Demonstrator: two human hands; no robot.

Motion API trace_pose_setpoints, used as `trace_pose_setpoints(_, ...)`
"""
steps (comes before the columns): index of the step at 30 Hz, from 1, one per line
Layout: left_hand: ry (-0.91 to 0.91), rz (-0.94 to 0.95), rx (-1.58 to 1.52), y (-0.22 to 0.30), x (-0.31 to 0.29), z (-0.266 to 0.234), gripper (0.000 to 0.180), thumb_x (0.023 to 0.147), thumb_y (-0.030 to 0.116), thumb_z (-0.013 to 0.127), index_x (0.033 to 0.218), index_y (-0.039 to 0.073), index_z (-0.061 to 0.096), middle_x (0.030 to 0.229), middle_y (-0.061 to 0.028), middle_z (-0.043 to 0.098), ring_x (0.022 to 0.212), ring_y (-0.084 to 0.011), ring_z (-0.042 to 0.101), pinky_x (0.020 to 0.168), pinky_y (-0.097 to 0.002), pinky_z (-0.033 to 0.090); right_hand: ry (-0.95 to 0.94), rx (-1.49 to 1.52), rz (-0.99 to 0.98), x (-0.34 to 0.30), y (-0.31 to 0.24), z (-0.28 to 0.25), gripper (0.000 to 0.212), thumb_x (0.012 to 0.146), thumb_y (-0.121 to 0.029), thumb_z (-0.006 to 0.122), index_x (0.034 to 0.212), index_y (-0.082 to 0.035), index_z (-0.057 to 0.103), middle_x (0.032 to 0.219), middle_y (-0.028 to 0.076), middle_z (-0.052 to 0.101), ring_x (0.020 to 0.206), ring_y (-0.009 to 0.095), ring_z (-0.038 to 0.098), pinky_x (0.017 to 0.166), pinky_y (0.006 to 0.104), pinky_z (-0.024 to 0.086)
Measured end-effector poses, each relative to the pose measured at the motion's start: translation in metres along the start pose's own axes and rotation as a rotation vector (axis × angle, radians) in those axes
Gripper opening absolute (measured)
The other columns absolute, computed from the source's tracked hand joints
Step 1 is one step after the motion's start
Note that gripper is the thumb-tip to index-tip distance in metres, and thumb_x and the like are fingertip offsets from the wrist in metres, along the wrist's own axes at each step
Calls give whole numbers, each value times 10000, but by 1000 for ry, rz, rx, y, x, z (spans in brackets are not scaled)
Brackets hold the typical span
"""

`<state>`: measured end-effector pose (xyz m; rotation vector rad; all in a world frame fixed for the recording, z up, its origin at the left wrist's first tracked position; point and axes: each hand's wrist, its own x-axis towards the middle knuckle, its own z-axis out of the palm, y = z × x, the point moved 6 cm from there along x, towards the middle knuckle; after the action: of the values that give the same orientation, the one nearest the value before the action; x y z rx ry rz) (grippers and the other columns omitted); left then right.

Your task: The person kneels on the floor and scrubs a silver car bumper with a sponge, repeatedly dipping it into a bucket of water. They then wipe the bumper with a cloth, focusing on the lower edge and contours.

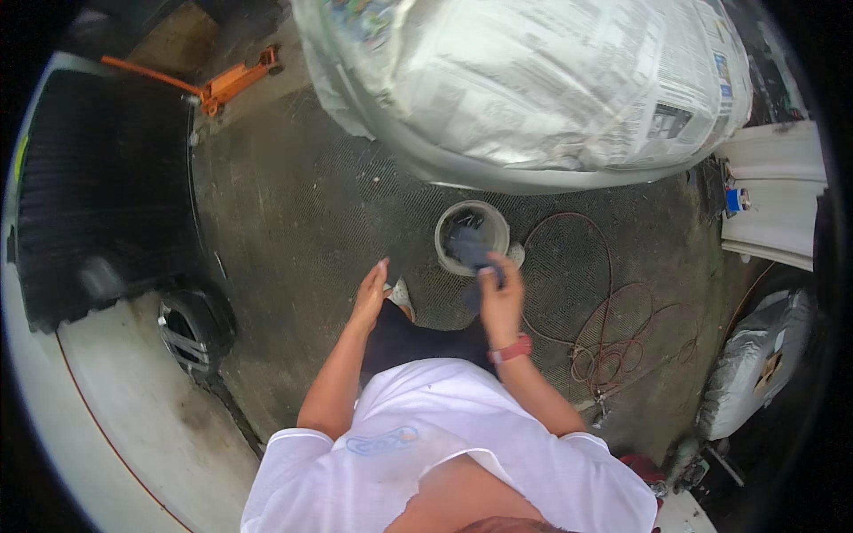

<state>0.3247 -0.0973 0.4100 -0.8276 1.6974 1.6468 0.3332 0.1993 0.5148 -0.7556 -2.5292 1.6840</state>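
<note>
My right grip (pixel 503 306) pinches a dark, blurred piece (pixel 471 250), seen against the bucket (pixel 442 242); a slack pinch could drop it in. Left grip (pixel 365 298): fingers extended, can't tell if holding. Hose loops (pixel 579 355) right: trip risk if I sidestep.

The blurry thing (pixel 469 250) in the middle is dark blue-gray. The bucket (pixel 441 244) there is pale gray. At the top, newspaper (pixel 533 75) is white with gray print. The jack (pixel 230 85) at upper left is orange. The wristband (pixel 514 348) is red. The shirt (pixel 346 489) at the bottom is white with a blue mark (pixel 382 441).
</note>
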Motion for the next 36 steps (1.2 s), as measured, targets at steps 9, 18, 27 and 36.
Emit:
trace_pose_setpoints(9,-472,-128,-270,-13,9,-27,629,1071,433,628,1607,104,605,1626,-132,573,1411,-235,566,1046,-383,520,-244,133,243,-18,75,147,614,1139,-393,650,1629,-43,527,1636,194,570,1483,354,577,1191,500,490)
trace_pose_setpoints(18,-908,-409,-482,-23,18,78,714,957,224,621,1619,-32,545,1595,-171,587,1304,-275,643,945,-350,641,-194,959,890,-32,210,64,621,1079,-408,771,1560,-57,597,1497,173,649,1358,324,661,1140,651,527)
trace_pose_setpoints(27,-915,-378,-296,-14,-8,104,811,894,268,660,1620,-63,516,1633,-201,543,1474,-340,546,1223,-405,531,-550,590,762,-12,209,20,451,1051,-249,782,1445,-54,678,1384,150,713,1233,255,696,974,418,585)
trace_pose_setpoints(36,-337,-500,-487,-75,28,63,733,983,270,604,1654,-5,499,1661,-214,528,1408,-350,622,1187,-464,514,386,556,571,29,262,-24,374,1064,-274,750,1288,26,747,1232,106,754,1138,251,683,1037,422,507)
